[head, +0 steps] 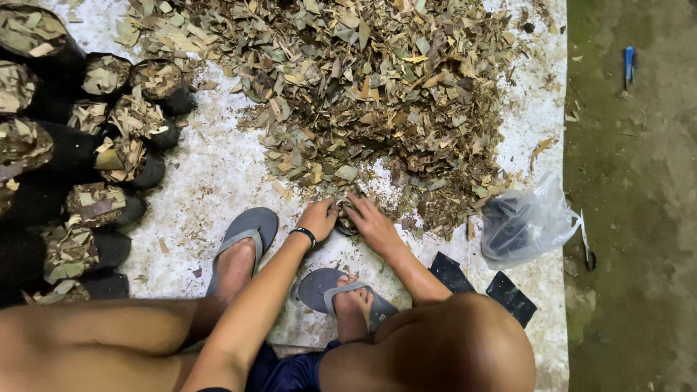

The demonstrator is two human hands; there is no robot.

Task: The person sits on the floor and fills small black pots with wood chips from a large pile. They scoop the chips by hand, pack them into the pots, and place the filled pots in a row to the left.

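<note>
Just above both hands spreads a wide heap of dry chopped leaves (363, 94), brown and pale green, lying on a white sheet (218, 181) spread over the floor. Its near edge comes right up to the fingertips, so nothing stands between the hands and the leaves. To the left of the hands, well apart, sit about 10 small black bags (138, 170) lying in rows, each packed to its mouth with the same leaf bits. To the right of the hands lies a clear plastic bag (526, 221) with something dark inside (what it is cannot be told), and below it 2 flat black empty bags (512, 296) rest on the sheet. Further right, on bare ground, lies a small blue tool (629, 67).

The left hand (317, 218), a black band on its wrist, and the right hand (372, 223) meet at a small dark bag (346, 221) set at the heap's edge. Each grip is curled onto the bag's mouth, one on either side, fingers partly buried in leaves; how tightly they clamp it cannot be told. Leaf bits show inside it.

Below the hands are the person's 2 feet in grey sandals (247, 229), flat on the sheet.
</note>
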